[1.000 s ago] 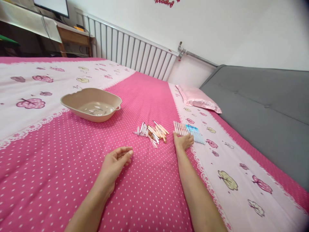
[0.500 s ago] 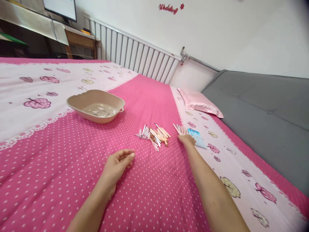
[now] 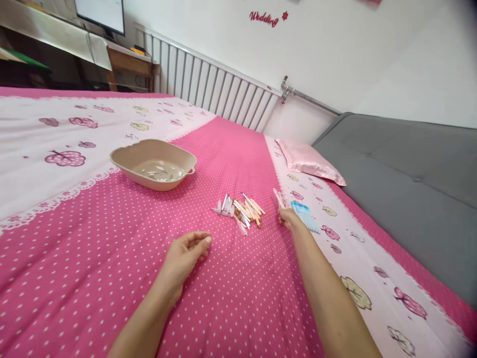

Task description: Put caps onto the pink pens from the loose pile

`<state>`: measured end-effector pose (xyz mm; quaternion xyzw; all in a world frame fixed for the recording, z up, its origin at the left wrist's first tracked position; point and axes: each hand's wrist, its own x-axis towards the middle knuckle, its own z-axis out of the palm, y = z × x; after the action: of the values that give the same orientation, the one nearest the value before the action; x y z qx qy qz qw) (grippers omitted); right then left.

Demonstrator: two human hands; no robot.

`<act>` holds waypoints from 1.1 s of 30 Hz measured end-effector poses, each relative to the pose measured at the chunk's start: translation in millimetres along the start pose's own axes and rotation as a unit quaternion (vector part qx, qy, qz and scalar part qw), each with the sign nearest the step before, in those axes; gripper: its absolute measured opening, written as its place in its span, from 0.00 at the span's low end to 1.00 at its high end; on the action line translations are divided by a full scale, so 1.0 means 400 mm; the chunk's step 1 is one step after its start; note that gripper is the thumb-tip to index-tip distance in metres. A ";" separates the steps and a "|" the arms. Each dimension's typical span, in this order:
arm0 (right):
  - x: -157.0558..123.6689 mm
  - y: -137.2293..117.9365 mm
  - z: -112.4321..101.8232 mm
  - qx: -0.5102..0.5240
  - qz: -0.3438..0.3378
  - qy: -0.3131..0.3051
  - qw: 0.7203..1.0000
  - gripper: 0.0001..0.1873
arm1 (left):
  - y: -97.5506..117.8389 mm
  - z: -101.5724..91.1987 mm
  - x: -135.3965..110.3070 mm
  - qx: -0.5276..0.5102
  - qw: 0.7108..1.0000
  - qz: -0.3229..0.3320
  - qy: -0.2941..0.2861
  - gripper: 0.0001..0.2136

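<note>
My right hand is closed around several slim pale-pink pens, whose upper ends stick out beyond the fingers. Right beside it lies a row of light-blue pens with brighter blue ends. My left hand rests on the polka-dot sheet, palm inward, fingers loosely curved with a gap under the thumb and nothing visible in them. Between and beyond the hands is a loose pile of pen parts: whitish translucent pieces, peach-coloured barrels and thin white tubes.
A beige plastic basin stands at left with small white pieces inside. The pink bedsheet covers the bed. At the far right are a pink pillow and a grey padded headboard. Metal rails run along the back, with a desk and monitor behind.
My right hand has drawn slightly nearer and turned. The pink pens, fanned out before, are now bunched more upright at it. The left hand looks unchanged; the view has shifted slightly.
</note>
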<state>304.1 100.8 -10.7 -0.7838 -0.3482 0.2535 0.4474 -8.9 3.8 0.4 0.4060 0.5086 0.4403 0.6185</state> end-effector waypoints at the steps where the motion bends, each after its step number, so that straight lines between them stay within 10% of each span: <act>1: -0.010 -0.009 -0.001 0.021 0.015 -0.027 0.999 0.18 | 0.000 0.000 0.000 0.000 1.000 0.001 0.000 0.19; 12: -0.254 -0.184 0.032 0.228 0.010 -0.300 0.926 0.03 | 0.005 0.003 -0.005 -0.006 1.000 0.007 -0.011 0.26; 20: -0.501 -0.162 0.192 0.243 0.046 -0.576 0.779 0.10 | 0.012 -0.004 -0.003 -0.155 0.987 0.038 0.005 0.28; 29: -0.494 -0.129 0.151 0.099 -0.113 -0.606 0.782 0.20 | -0.004 -0.004 0.010 -0.199 0.976 -0.080 0.025 0.15; 33: -0.479 -0.141 0.102 0.019 -0.146 -0.514 0.845 0.23 | -0.007 -0.003 0.012 -0.183 0.980 -0.065 0.032 0.15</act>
<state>136.6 -5.7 35.9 -0.4733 -0.6336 0.5582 0.2509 -9.1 7.7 -3.6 0.2379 0.4645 0.4979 0.6926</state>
